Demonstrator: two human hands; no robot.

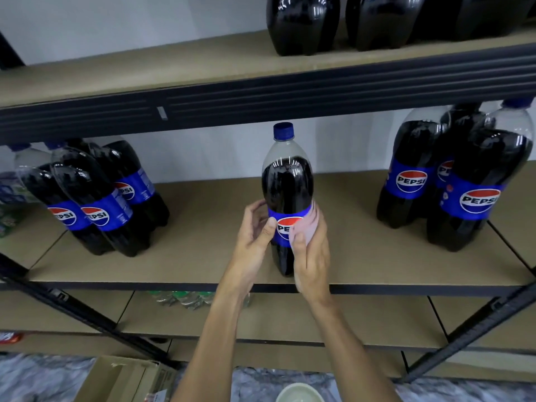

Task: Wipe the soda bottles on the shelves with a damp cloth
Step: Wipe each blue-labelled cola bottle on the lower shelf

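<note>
A single cola bottle point(287, 181) with a blue cap and blue label stands upright near the front middle of the middle shelf point(203, 256). My left hand point(253, 230) curls round its left side, thumb on the label. My right hand point(311, 256) presses a pale pink cloth point(309, 224) against the right side of the label and grips it there. The bottle's lower part is partly hidden behind my right hand.
Several cola bottles point(95, 195) stand grouped at the shelf's left and a second group of bottles point(452, 181) at its right. Dark bottles point(301, 21) stand on the upper shelf point(145, 71). Below are green bottles point(185, 298), a cardboard box point(124, 378) and a pale bowl point(298, 393).
</note>
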